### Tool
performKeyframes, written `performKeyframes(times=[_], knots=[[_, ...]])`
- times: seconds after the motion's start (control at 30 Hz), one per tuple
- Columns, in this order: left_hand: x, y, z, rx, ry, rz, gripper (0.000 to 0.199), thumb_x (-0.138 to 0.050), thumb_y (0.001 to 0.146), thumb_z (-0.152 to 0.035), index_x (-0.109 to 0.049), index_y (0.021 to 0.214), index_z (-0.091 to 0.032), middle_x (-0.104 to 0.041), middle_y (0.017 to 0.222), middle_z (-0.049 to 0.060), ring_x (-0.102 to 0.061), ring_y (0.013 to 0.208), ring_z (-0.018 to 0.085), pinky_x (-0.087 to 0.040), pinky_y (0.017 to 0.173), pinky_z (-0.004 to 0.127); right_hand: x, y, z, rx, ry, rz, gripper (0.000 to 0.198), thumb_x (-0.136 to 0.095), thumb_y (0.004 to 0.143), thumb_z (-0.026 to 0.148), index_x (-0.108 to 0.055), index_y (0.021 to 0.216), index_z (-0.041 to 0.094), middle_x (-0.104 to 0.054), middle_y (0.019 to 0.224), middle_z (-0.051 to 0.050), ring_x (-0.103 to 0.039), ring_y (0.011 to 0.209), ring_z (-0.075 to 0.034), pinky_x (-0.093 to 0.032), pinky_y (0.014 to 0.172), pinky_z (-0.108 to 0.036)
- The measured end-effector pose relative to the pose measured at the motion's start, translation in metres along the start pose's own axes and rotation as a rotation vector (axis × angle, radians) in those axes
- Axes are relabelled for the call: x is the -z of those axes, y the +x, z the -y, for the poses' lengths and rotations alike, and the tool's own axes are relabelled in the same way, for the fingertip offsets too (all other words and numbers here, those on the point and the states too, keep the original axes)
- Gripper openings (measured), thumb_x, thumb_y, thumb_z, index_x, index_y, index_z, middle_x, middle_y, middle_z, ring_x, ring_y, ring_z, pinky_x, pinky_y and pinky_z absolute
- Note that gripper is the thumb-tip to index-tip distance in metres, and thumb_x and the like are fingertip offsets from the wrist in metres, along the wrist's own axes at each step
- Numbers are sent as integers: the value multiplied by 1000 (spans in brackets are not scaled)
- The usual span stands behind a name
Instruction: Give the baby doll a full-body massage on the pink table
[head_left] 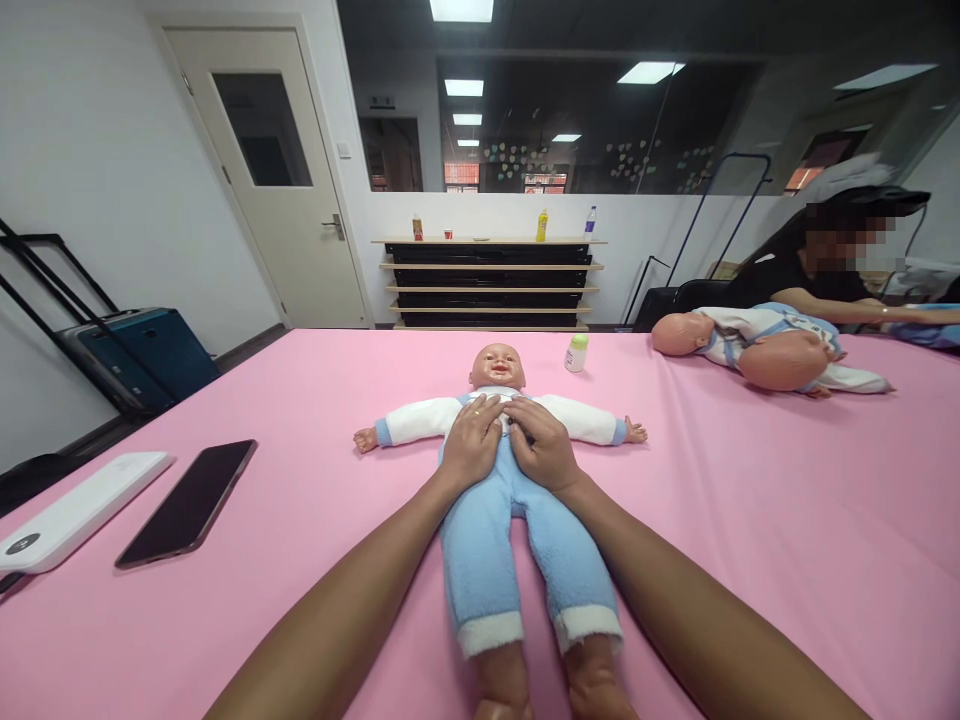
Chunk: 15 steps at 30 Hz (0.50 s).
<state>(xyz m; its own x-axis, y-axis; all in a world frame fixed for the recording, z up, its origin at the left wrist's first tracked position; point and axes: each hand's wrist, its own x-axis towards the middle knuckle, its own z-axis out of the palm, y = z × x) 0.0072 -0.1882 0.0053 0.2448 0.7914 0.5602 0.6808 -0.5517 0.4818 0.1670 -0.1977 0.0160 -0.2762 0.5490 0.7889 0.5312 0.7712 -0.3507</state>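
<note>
A baby doll (499, 368) lies on its back on the pink-covered table (750, 540), head away from me and arms spread. It wears a white and light-blue outfit (484, 545), and its feet are bare. My left hand (474, 435) rests on the chest with its fingers bent at the middle of the outfit's front. Beside it, my right hand (541, 443) curls its fingers at the same spot, closed on the cloth. The fingertips of both hands nearly meet, and they partly hide the cloth beneath them.
A green-capped white bottle (576, 354) stands beyond the doll's arm. At left lie a black phone (187, 503) and a white power bank (82, 510). Another person (817, 250) sits at the far right near a second doll (784, 360). Shelves (491, 285) stand behind.
</note>
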Motion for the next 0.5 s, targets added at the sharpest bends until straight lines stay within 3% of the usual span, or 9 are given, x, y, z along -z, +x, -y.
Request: performKeyframes(times=[0.1,0.27,0.5], knots=[[-5,-1,6,48,-15,-61,40,-41,92,-19,-58,128,-22,-52,140,4,-40,136,20,-30,116,47,-1,1,0,18,15,75,33,-47,86,17,-65,113,21,-66,118,-6,-58,117,-20,-42,108,-42],[-7,-4,5,60,-14,-149,39,-43,91,-19,-58,127,-20,-54,138,5,-41,135,22,-31,115,48,-6,2,-8,-110,-15,102,34,-47,87,18,-66,114,18,-64,123,-7,-55,121,-20,-39,110,-40],[5,-8,-11,-75,39,-147,43,-48,87,-18,-55,129,-21,-50,141,5,-38,137,24,-31,115,50,-8,1,-15,-365,-93,52,38,-43,89,22,-61,121,16,-61,127,-9,-54,120,-23,-39,108,-41]])
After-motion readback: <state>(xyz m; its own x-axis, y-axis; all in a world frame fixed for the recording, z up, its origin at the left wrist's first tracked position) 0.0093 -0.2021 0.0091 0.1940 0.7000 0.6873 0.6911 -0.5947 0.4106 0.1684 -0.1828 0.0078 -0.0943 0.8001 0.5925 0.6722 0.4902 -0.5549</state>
